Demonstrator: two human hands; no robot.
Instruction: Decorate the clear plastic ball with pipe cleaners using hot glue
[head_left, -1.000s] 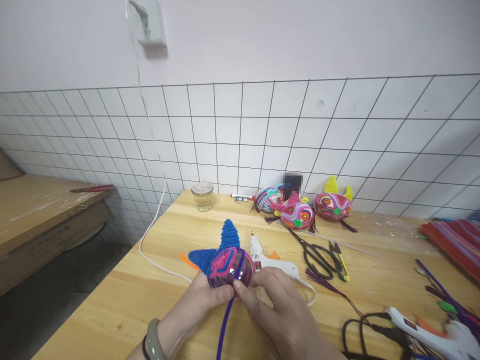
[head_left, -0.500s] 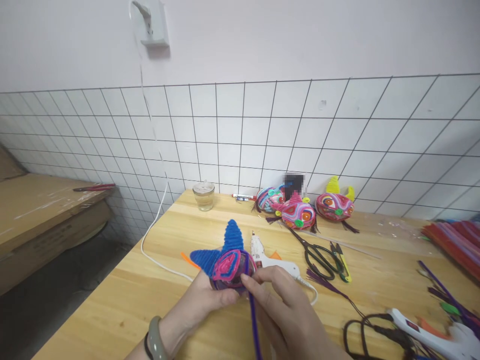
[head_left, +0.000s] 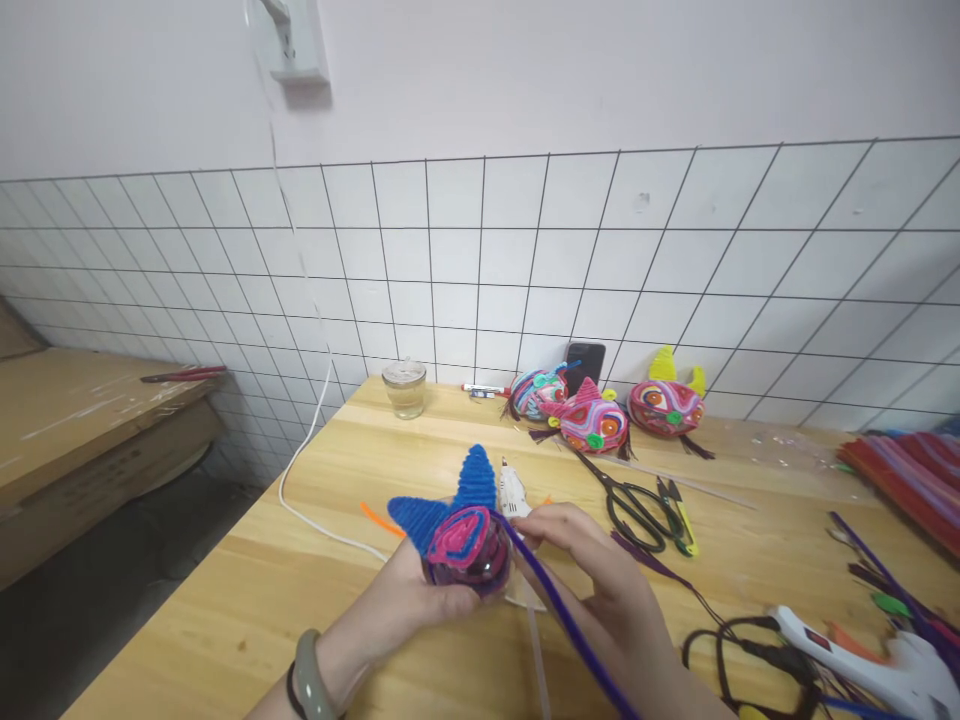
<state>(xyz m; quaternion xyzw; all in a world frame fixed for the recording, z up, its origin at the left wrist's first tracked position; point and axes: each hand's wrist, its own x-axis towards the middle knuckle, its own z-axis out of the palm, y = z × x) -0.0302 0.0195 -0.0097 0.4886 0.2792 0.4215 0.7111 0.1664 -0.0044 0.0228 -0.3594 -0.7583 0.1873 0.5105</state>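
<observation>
left hand (head_left: 409,600): fingers curled, cupping clear ball with pink swirl and blue fuzzy ears (head_left: 459,530)
right hand (head_left: 600,590): fingers pinched on purple pipe cleaner (head_left: 570,625) at ball

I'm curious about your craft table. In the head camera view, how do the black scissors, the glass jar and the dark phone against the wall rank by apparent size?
1. Black scissors, largest.
2. Glass jar.
3. Dark phone, partly hidden behind the decorated balls.
The jar and phone look close in size, and both sit farther away, so that order is unsure.

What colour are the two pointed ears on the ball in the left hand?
Blue. The ears show best in the head view, above the pink spiral on the ball.
</observation>
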